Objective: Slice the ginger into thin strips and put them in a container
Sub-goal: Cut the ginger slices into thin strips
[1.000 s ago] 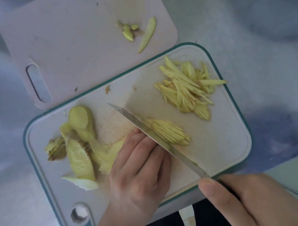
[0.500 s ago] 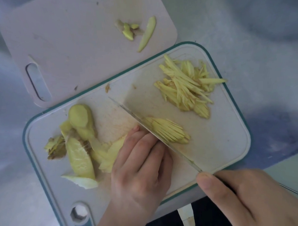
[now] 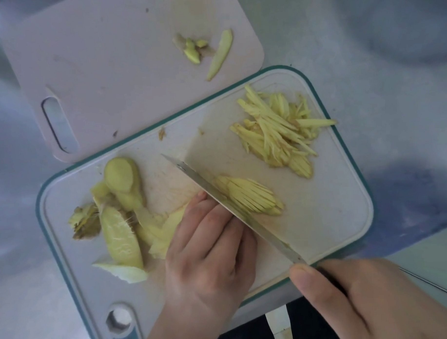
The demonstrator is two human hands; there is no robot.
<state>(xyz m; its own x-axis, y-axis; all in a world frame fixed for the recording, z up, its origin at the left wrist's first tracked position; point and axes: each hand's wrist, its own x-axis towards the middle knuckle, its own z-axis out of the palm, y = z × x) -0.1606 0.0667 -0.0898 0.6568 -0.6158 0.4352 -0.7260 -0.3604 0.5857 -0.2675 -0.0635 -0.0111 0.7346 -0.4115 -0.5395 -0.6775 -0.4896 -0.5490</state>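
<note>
My left hand [image 3: 207, 246] presses down flat on the stack of ginger slices [image 3: 168, 229], fingers straight-ish with tips tucked right against the blade, so the stack can't slide and the knuckles guide the cut. My right hand [image 3: 369, 298] is wrapped around the knife handle, thumb along the side, gripping it. The knife [image 3: 234, 209] runs diagonally, tip toward far-left, handle near-right, edge down on the white cutting board [image 3: 333, 229].

Freshly cut strips [image 3: 251, 196] fan out just on the right side of the blade, each long axis pointing roughly far-left to near-right, about parallel to the knife. The finished strip pile [image 3: 277, 134] sits at the board's far-right corner, apart from the cutting zone, strips mostly lying the same diagonal; one pokes right to the rim. Uncut ginger chunks [image 3: 121, 183] and peel wait on the left. Pink board [image 3: 100, 72] behind holds scraps [image 3: 205, 53]. No container in clear view; slicing is not finished, I reckon.
</note>
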